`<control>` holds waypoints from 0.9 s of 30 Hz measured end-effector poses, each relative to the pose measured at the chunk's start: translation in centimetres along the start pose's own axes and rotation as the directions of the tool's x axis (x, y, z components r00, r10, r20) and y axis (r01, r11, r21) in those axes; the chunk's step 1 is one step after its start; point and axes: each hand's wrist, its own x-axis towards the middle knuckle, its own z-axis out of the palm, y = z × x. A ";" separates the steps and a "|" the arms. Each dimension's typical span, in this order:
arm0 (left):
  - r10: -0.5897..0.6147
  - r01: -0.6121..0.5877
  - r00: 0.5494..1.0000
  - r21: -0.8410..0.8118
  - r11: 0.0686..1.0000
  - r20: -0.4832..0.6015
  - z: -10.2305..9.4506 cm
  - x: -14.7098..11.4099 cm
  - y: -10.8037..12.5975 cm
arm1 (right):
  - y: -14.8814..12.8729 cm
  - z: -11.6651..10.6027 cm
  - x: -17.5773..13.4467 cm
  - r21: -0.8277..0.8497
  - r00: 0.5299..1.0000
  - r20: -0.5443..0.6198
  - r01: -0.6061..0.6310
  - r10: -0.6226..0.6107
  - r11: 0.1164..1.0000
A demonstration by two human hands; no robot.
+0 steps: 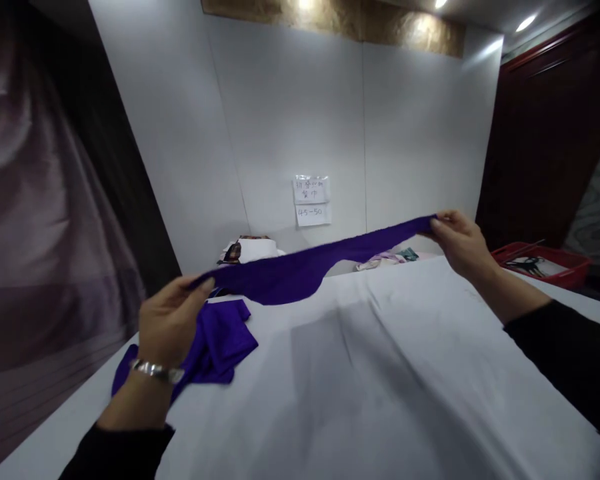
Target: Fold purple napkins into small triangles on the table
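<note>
A purple cloth napkin (290, 273) is stretched in the air above the table, sloping up to the right, with its lower edge sagging unevenly. My left hand (170, 320), with a silver bracelet at the wrist, pinches its left end. At the other end my right hand (457, 243) grips the napkin between thumb and fingers. More purple cloth (223, 340) lies crumpled on the table beside and behind my left hand, which partly hides it.
The table wears a creased white cloth (380, 373). Folded fabrics (255, 250) sit at the back left, and pale cloths (385, 260) at the back. A red tray (570, 270) with dark-handled items stands at the right. Paper signs (312, 200) hang on the white wall.
</note>
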 end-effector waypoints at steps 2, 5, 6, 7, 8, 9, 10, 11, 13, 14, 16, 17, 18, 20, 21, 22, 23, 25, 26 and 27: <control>-0.133 0.122 0.981 0.090 0.989 0.140 -1.9 -3.0 -1.2 | 0.7 -1.2 -4.0 -0.059 0.992 0.040 -0.115 0.118 0.992; -0.273 0.205 0.905 0.227 0.952 0.326 -4.0 -7.5 -3.6 | 2.3 -2.3 -10.0 -0.170 0.950 0.120 -0.266 0.287 0.949; -0.302 0.207 0.877 0.274 0.939 0.374 -4.5 -9.0 -4.4 | 2.8 -2.6 -11.9 -0.203 0.931 0.159 -0.295 0.329 0.934; -0.327 0.201 0.848 0.318 0.927 0.417 -5.0 -10.5 -5.1 | 3.3 -2.8 -13.7 -0.236 0.912 0.198 -0.311 0.359 0.920; -0.354 0.195 0.811 0.355 0.914 0.465 -5.4 -11.9 -5.7 | 3.9 -3.1 -15.3 -0.272 0.891 0.234 -0.324 0.389 0.906; -0.374 0.188 0.778 0.381 0.905 0.504 -5.8 -13.3 -6.3 | 4.5 -3.4 -16.8 -0.310 0.871 0.256 -0.337 0.419 0.889; -0.389 0.178 0.745 0.401 0.899 0.542 -6.0 -14.6 -6.7 | 5.2 -3.7 -18.3 -0.345 0.853 0.264 -0.353 0.450 0.870; -0.397 0.162 0.713 0.414 0.896 0.578 -6.2 -15.9 -7.1 | 5.9 -4.1 -19.6 -0.376 0.835 0.263 -0.372 0.483 0.848; -0.389 0.115 0.652 0.423 0.899 0.650 -6.4 -18.1 -7.5 | 7.3 -4.9 -21.8 -0.421 0.804 0.248 -0.413 0.540 0.807; -0.383 0.091 0.614 0.421 0.903 0.690 -6.4 -19.0 -7.6 | 8.0 -5.4 -22.8 -0.436 0.789 0.243 -0.431 0.564 0.790; -0.377 0.054 0.522 0.412 0.910 0.765 -6.3 -20.5 -7.6 | 9.0 -6.3 -24.4 -0.454 0.760 0.239 -0.462 0.604 0.762; -0.378 0.042 0.475 0.409 0.912 0.795 -6.1 -21.0 -7.5 | 9.3 -6.6 -25.0 -0.462 0.747 0.236 -0.476 0.621 0.748; -0.381 0.032 0.435 0.409 0.912 0.816 -6.0 -21.4 -7.3 | 9.5 -7.0 -25.4 -0.471 0.735 0.231 -0.489 0.638 0.734; -0.396 0.024 0.389 0.421 0.907 0.831 -5.8 -21.7 -6.9 | 9.4 -7.6 -26.0 -0.495 0.717 0.206 -0.511 0.666 0.703; -0.411 0.028 0.377 0.434 0.901 0.830 -5.8 -21.7 -6.6 | 9.2 -7.9 -26.1 -0.504 0.712 0.187 -0.522 0.676 0.689; -0.433 0.041 0.366 0.450 0.892 0.824 -5.8 -21.6 -6.3 | 8.8 -8.2 -26.1 -0.505 0.712 0.166 -0.533 0.683 0.679; -0.459 0.063 0.356 0.469 0.881 0.814 -5.8 -21.4 -5.9 | 8.4 -8.5 -26.1 -0.500 0.713 0.143 -0.547 0.686 0.672; -0.511 0.124 0.343 0.501 0.856 0.788 -6.2 -20.9 -5.1 | 7.2 -9.2 -25.9 -0.477 0.720 0.102 -0.570 0.686 0.669; -0.533 0.162 0.335 0.509 0.845 0.777 -6.5 -20.6 -4.6 | 6.5 -9.5 -25.8 -0.470 0.724 0.089 -0.575 0.684 0.670; -0.552 0.205 0.327 0.512 0.834 0.767 -6.9 -20.3 -4.2 | 5.7 -9.8 -25.7 -0.473 0.728 0.080 -0.573 0.681 0.669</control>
